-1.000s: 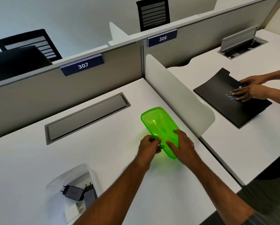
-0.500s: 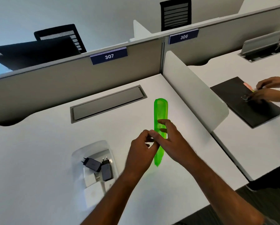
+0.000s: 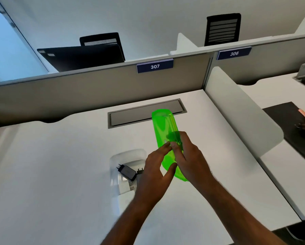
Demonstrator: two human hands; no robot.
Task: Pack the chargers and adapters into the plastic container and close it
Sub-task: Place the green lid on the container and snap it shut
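A green see-through lid (image 3: 164,128) is held in the air above a white tabletop (image 3: 59,174), its long axis running away from the person, its far end over a grey cable hatch (image 3: 141,114). The right hand (image 3: 189,161) pinches the lid's near end, fingers wrapped over its edge. The left hand (image 3: 155,170) is spread, fingertips touching the lid. Just left of the hands and below the lid sits a clear plastic container (image 3: 127,154), open. Inside lie a dark charger (image 3: 127,171), a second plug adapter (image 3: 140,170) and a white adapter (image 3: 126,187). The left hand is nearer the container, partly hiding it. The lid probably goes on next.
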